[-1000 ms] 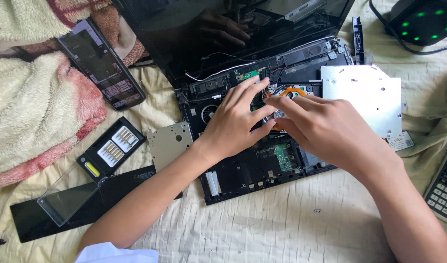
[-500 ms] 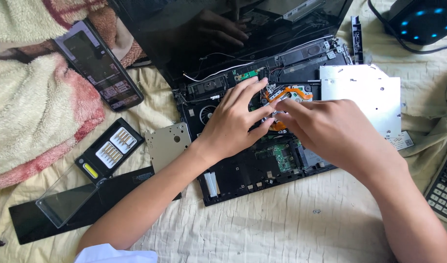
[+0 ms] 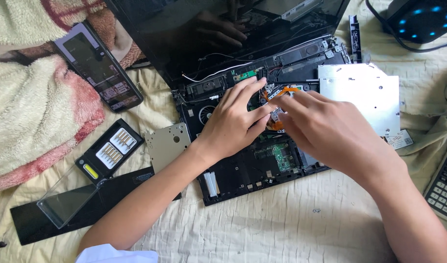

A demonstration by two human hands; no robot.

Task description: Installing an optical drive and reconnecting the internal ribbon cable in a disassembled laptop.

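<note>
Cream quilted bedspread (image 3: pixel 262 234) underneath, fleece blanket (image 3: pixel 33 122) at left edge. 1 opened laptop (image 3: pixel 243 170) centre, 1 silver drive (image 3: pixel 364 95) by its right side, 1 phone (image 3: pixel 99 73), 1 bit case (image 3: pixel 109 151). Left hand (image 3: pixel 233 122) fingers spread, pressing laptop internals. Right hand (image 3: pixel 325 129) pinching orange flex cable (image 3: pixel 277 92), mid-chassis.

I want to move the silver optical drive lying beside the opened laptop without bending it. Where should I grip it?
Probably by the two long edges of the silver optical drive, coming from its free right side. It lies flat on the cloth; its left edge sits against the laptop base, close to the right hand.
</note>
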